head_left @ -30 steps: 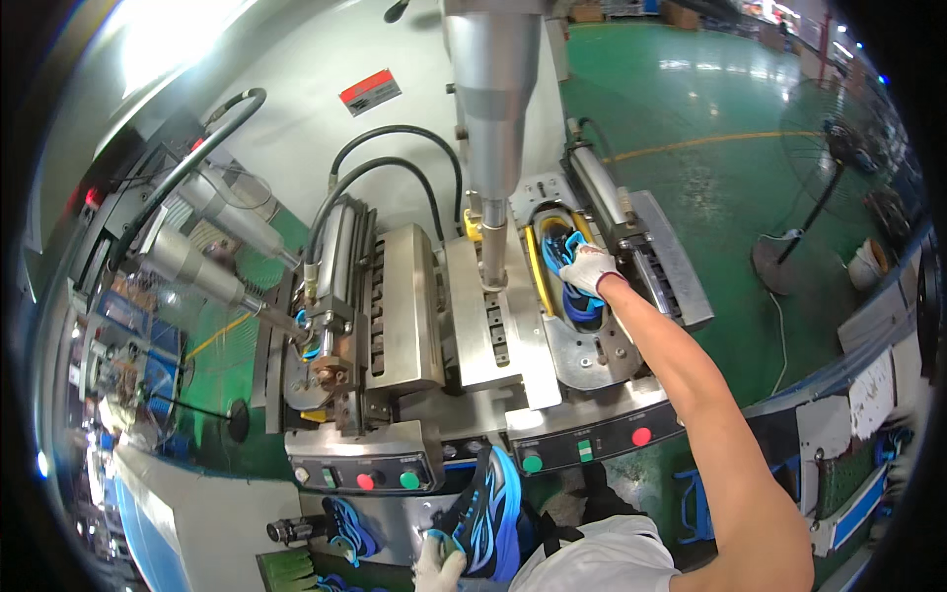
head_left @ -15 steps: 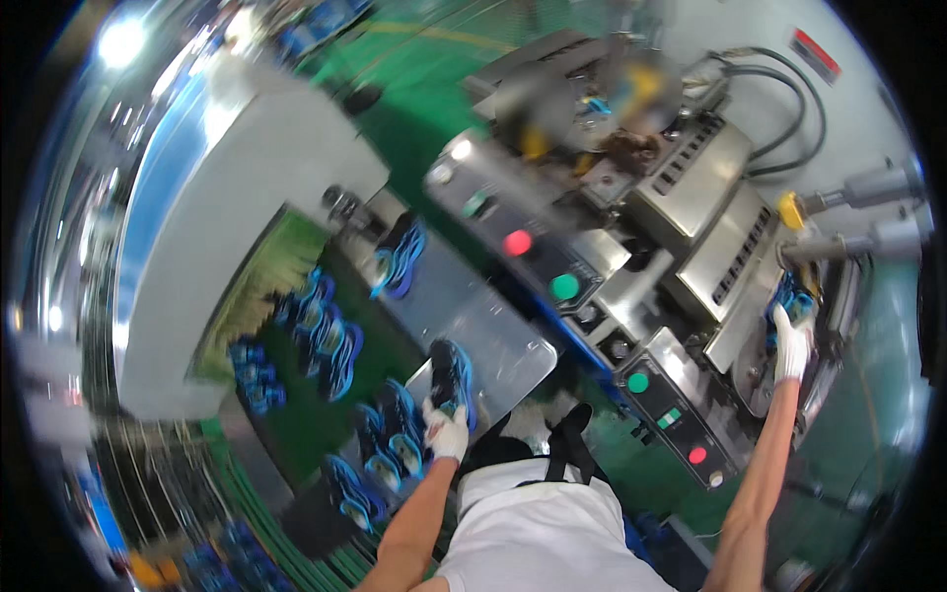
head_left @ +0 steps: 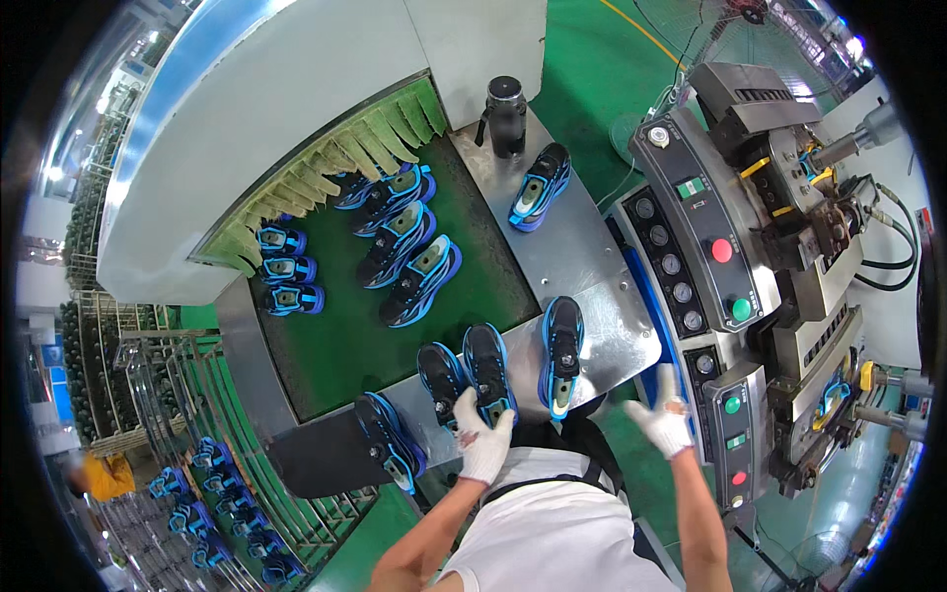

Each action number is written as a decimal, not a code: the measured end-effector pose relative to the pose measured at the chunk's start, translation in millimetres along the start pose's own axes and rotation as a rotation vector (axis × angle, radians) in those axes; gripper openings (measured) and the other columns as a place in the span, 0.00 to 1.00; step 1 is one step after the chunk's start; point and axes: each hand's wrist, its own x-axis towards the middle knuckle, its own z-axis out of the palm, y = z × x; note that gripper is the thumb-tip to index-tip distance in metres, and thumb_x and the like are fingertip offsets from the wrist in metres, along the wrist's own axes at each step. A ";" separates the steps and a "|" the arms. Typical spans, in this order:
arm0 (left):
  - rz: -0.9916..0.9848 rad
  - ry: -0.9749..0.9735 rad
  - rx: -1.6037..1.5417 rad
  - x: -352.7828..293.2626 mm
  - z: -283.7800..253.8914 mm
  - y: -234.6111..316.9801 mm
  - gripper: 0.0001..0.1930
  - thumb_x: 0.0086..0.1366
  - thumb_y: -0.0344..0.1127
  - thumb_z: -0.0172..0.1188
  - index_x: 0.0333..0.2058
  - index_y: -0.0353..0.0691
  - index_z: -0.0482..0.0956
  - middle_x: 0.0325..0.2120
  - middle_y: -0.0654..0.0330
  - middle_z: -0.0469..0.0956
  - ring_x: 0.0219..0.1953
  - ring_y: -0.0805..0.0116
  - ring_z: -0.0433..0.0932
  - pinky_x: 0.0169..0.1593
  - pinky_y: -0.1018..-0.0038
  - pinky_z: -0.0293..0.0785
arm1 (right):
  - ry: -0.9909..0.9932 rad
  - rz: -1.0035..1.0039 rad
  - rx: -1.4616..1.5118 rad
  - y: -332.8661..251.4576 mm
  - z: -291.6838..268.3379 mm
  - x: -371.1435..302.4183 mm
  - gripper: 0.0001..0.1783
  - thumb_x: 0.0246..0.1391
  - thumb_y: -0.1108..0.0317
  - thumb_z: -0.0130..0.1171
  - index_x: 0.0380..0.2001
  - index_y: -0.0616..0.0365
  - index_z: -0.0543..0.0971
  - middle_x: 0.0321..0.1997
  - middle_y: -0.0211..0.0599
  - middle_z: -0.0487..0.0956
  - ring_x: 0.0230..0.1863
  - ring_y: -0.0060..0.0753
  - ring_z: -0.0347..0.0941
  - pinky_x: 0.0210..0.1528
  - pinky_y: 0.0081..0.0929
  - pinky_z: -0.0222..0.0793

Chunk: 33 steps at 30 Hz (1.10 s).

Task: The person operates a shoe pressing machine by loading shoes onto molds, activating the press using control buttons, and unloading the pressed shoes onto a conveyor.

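My left hand, in a white glove, is at the heel ends of two black-and-blue sneakers, with thumb and fingers apart. One is the middle sneaker, the other the sneaker to its left; whether the glove touches them I cannot tell. To the right, my right hand, also gloved, hangs in the air with spread fingers and holds nothing. Between the hands a single sneaker lies on the metal table. Another blue-edged shoe sits in the near station of the pressing machine.
Several sneakers lie on a green conveyor belt below a fringed opening. A dark flask and another sneaker stand farther back. One more sneaker lies left. Button panels front the machine; a shoe rack stands lower left.
My right hand has left the shoe in the machine and come back toward my body. My left hand has let go of the sneaker on the table and moved left. The view has turned.
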 end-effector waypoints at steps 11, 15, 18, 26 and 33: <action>-0.312 -0.423 0.206 135.1 4.7 31.4 0.45 0.52 0.54 0.73 0.60 0.30 0.67 0.53 0.36 0.78 0.54 0.43 0.79 0.58 0.55 0.74 | -0.030 0.277 0.091 -69.6 165.6 80.1 0.48 0.42 0.40 0.72 0.58 0.65 0.73 0.50 0.61 0.81 0.51 0.57 0.80 0.53 0.46 0.74; 0.023 -0.619 0.362 181.8 48.3 60.3 0.48 0.52 0.61 0.73 0.55 0.21 0.70 0.53 0.33 0.76 0.56 0.39 0.77 0.61 0.56 0.72 | 0.134 0.611 0.713 -73.0 119.6 46.4 0.59 0.41 0.37 0.73 0.57 0.84 0.67 0.56 0.70 0.77 0.57 0.57 0.78 0.58 0.40 0.74; 0.330 -0.796 0.524 156.5 82.7 125.0 0.46 0.51 0.65 0.72 0.51 0.24 0.75 0.51 0.33 0.78 0.55 0.38 0.78 0.60 0.55 0.73 | 0.322 0.744 0.734 -80.5 79.9 -16.3 0.64 0.40 0.30 0.70 0.54 0.89 0.67 0.51 0.73 0.78 0.54 0.55 0.80 0.54 0.39 0.76; 0.900 -1.245 0.638 40.2 132.6 253.1 0.39 0.55 0.59 0.71 0.47 0.22 0.78 0.48 0.35 0.78 0.48 0.46 0.80 0.55 0.57 0.74 | 0.851 0.883 1.132 -31.4 84.8 -105.3 0.64 0.41 0.23 0.66 0.48 0.87 0.72 0.45 0.65 0.80 0.48 0.50 0.81 0.50 0.36 0.76; 1.457 -1.734 0.700 -136.0 177.5 286.1 0.51 0.53 0.62 0.71 0.64 0.28 0.64 0.56 0.28 0.71 0.56 0.39 0.76 0.60 0.56 0.71 | 2.201 0.481 1.421 -56.9 81.0 -243.5 0.27 0.50 0.65 0.72 0.53 0.63 0.80 0.50 0.29 0.82 0.44 0.29 0.77 0.53 0.31 0.73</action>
